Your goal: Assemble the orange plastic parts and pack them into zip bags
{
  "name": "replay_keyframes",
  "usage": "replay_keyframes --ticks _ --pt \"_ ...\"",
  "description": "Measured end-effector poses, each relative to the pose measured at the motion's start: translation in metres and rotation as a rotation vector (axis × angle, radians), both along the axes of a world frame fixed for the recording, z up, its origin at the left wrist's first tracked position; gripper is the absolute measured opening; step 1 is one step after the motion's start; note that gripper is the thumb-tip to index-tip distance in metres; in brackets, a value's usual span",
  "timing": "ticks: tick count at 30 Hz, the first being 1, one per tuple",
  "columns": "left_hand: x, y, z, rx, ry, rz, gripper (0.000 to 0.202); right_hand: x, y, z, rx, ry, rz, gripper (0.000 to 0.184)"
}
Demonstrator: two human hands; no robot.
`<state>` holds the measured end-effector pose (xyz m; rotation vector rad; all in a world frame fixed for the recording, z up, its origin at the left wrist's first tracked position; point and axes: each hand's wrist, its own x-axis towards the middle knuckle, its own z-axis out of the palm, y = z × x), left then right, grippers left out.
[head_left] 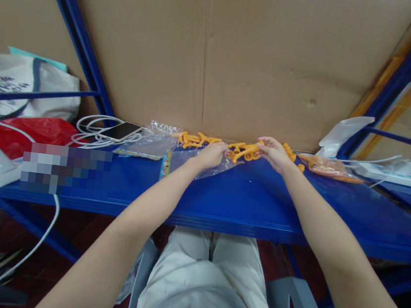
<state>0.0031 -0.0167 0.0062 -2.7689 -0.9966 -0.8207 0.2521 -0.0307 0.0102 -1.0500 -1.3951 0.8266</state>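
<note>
Orange plastic pieces [244, 151], branched and with round ends, lie in a row along the back of the blue table, against the cardboard. My right hand [273, 153] has its fingertips closed on the right end of one of these pieces. My left hand [211, 156] is closed at the left end of the same group, over a clear plastic bag [185, 161] with a colourful printed edge; what its fingers hold is hidden. More orange pieces [197, 140] lie beyond my left hand, and others [288, 152] sit behind my right hand.
A phone [124, 131] and coiled white cable [88, 132] lie at the left, near a red bag [43, 134] and a canvas bag [26, 84]. A bag of orange pieces [331, 168] and a white power strip [397, 175] are at the right. Blue posts frame both sides.
</note>
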Motion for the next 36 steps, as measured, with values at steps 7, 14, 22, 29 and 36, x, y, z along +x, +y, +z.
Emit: replay_keyframes --ticks 7,14,22,29,36 --pt "0.004 -0.004 0.001 0.017 -0.020 -0.002 0.025 -0.011 -0.011 0.005 -0.063 -0.015 0.095 0.020" --pt "0.009 -0.007 0.001 0.032 -0.045 0.004 0.023 -0.024 -0.020 0.008 -0.120 -0.023 0.185 0.021" --pt "0.016 -0.013 0.001 0.110 -0.102 -0.175 0.022 -0.048 -0.028 0.004 -0.109 -0.150 0.286 0.025" --pt "0.023 -0.016 -0.003 0.094 -0.070 -0.204 0.028 -0.049 -0.029 0.001 -0.079 -0.488 0.448 0.015" --pt "-0.013 -0.012 0.018 -0.021 -0.153 0.406 0.053 -0.046 -0.028 -0.003 -0.188 -0.605 0.444 0.032"
